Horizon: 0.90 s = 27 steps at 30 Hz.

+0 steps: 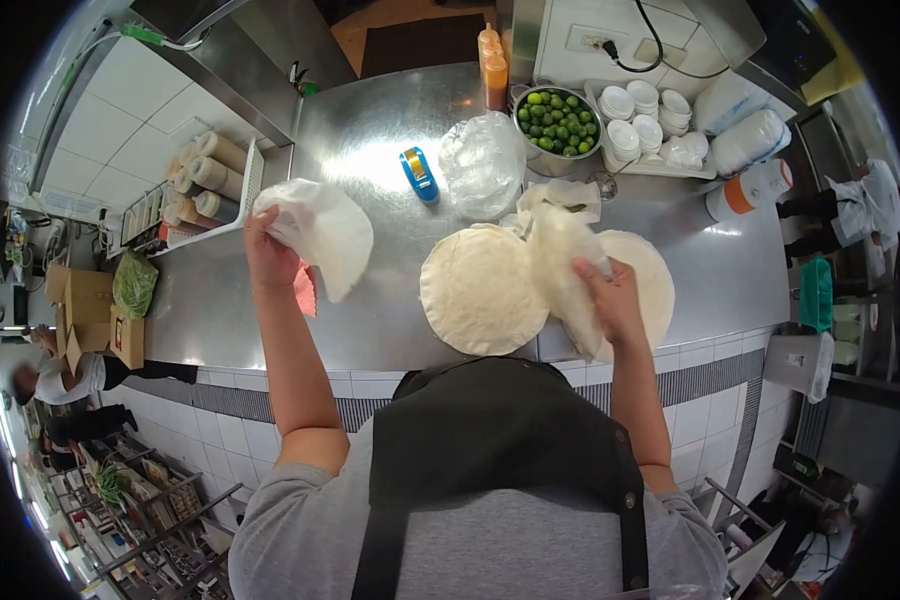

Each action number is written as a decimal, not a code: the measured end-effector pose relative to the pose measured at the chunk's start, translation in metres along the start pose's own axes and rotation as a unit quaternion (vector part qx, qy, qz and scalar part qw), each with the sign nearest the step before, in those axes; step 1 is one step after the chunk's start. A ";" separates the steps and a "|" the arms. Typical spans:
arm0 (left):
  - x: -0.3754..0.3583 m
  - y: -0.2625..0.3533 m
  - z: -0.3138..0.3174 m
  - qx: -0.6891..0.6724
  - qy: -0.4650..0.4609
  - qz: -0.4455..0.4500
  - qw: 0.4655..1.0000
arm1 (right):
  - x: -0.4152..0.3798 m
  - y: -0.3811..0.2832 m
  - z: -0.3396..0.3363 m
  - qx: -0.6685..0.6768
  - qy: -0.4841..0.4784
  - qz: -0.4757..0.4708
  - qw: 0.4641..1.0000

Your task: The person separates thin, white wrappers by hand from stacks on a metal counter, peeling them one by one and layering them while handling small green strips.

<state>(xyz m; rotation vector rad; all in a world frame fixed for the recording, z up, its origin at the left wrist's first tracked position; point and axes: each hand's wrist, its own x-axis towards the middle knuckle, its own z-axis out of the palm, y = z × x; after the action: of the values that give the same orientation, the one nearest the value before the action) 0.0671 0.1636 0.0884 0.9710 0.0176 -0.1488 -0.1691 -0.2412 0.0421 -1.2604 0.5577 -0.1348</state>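
My left hand (270, 255), raised over the left of the steel counter, pinches a thin whitish translucent sheet (330, 235) by its edge. The sheet hangs loosely to the right of the fingers. On the right, my right hand (612, 300) grips a limp, pale flour tortilla (562, 265), lifted and folded over. Beneath and beside it lie two round piles of tortillas: a left one (482, 290) fully in sight and a right one (650, 285) partly covered by my hand. Crumpled clear wrap (580, 197) sits behind the lifted tortilla.
A blue tape dispenser (419, 175), a clear plastic bag (483, 160), a pot of limes (558, 148) and orange sauce bottles (495, 75) stand toward the back. White cups (648, 131) fill a tray at right. A basket of bottles (255, 180) is at left. Other people work nearby.
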 end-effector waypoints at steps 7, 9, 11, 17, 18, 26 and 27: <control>-0.006 -0.018 0.047 0.122 -0.104 0.020 0.987 | -0.001 0.029 0.040 0.137 -0.066 0.043 0.987; -0.011 -0.016 0.072 0.123 -0.137 0.011 0.983 | 0.004 0.051 0.045 0.144 0.009 0.068 0.987; -0.015 -0.018 0.099 0.122 -0.174 0.002 0.977 | 0.021 0.107 0.021 0.025 -0.018 0.095 0.995; -0.035 -0.050 0.173 0.062 -0.352 -0.077 0.931 | 0.010 0.071 0.015 -0.299 -0.056 -0.020 0.952; -0.035 -0.060 0.181 0.021 -0.391 -0.094 0.915 | 0.000 0.049 0.019 -0.130 -0.002 -0.116 0.985; -0.032 -0.144 0.242 0.091 -0.348 -0.136 0.923 | -0.018 -0.046 -0.056 0.044 0.013 -0.160 0.986; -0.027 -0.158 0.245 0.088 -0.354 -0.140 0.920 | -0.019 -0.057 -0.069 -0.007 0.038 -0.146 0.989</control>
<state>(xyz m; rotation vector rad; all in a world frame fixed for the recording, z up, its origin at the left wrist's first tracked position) 0.0064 -0.1222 0.0994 1.0440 -0.5341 -0.7721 -0.2062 -0.3116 0.0871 -1.3501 0.4372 -0.4253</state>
